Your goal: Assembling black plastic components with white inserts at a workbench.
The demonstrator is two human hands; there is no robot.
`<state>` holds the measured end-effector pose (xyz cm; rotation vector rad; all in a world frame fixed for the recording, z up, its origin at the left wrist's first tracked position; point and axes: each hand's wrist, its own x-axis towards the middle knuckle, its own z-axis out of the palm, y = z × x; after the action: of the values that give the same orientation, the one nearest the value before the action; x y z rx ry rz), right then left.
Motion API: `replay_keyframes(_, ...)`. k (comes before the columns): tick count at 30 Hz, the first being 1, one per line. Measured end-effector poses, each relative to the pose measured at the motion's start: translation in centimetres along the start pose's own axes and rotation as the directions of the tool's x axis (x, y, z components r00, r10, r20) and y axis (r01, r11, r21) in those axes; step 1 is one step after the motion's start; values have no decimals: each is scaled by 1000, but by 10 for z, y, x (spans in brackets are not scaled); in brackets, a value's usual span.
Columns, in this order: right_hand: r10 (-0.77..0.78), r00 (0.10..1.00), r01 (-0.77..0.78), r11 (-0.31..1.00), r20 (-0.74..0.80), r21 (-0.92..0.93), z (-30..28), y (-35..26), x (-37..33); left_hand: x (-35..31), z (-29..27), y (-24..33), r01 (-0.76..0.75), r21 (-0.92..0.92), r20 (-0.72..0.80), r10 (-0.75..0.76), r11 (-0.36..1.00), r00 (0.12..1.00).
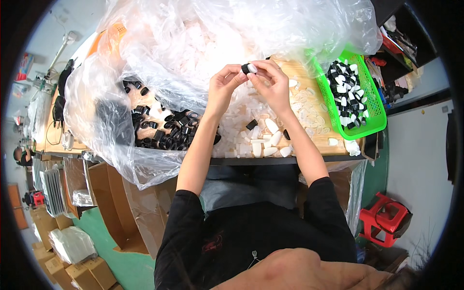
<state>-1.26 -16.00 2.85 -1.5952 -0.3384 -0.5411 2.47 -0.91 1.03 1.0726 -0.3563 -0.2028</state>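
Note:
My left hand (223, 88) and my right hand (274, 88) meet over the far middle of the table. Between the fingertips of my left hand is a short black cap (245, 68). A white rounded plastic piece (252, 68) touches it, pinched by the fingers of my right hand; whether the two are joined I cannot tell. Many black caps (176, 137) lie in a heap left of my forearms. White rounded pieces (271, 126) and small translucent pieces (239, 137) are scattered between my arms.
Large clear plastic bags (164, 53) cover the table's far and left side. A green basket (374, 126) at the right holds black-and-white pieces. More translucent pieces (314, 118) lie beside it. A red stool (384, 220) stands on the floor at right, cardboard boxes (92, 273) at left.

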Motion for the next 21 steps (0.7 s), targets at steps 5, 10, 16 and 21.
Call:
replay_keyframes(5, 52, 998, -54, 994, 28, 95, -2, -7, 0, -1, -1, 1, -77, -40, 29, 78, 996, 997)
replay_keyframes(10, 208, 976, -218, 942, 66, 256, -13, -7, 3, -3, 1, 7, -60, -25, 48, 61, 998, 997)
replay_keyframes(16, 274, 956, -294, 905, 105, 307, -16, -8, 4, -4, -2, 5, -77, -7, 59, 77, 997, 995)
replay_keyframes(21, 209, 977, -182, 916, -38, 357, -7, -16, 3, -2, 0, 6, -126, 35, 109, 122, 991, 987)
